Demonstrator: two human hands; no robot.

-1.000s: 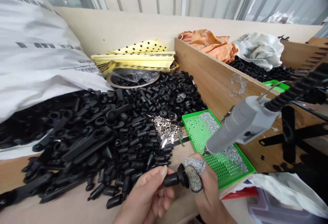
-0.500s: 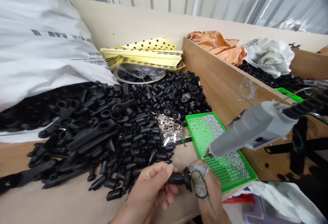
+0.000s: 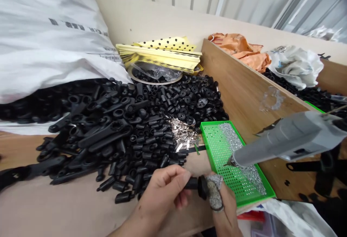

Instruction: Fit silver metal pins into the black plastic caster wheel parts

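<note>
Between thumb and fingers, my left hand [image 3: 165,190] pinches the narrow, tube-shaped end of a black plastic part [image 3: 193,183]. Its wider round disc end is held by my right hand [image 3: 223,197], which wears grey speckled finger covers [image 3: 215,191] on two fingers. Part of the disc is hidden behind those fingers. Just beyond my hands lies a heap of black tube-shaped parts [image 3: 146,146]. Small shiny metal clips [image 3: 184,134] are piled beside it. Right of my hands rests a green perforated tray [image 3: 208,150] holding many small silver screws [image 3: 230,135].
A grey power screwdriver [image 3: 273,146] reaches over the tray from the right. Black lever-like parts [image 3: 108,135] and a large white sack [image 3: 54,38] fill the left. Behind stand a metal bowl [image 3: 168,82] and yellow dotted sheets [image 3: 162,56]. A wooden divider [image 3: 238,88] runs along the right.
The camera view has shifted, so the surroundings appear farther right. The black part is still between both hands; its disc has turned slightly, and the metal pin at it no longer shows.
</note>
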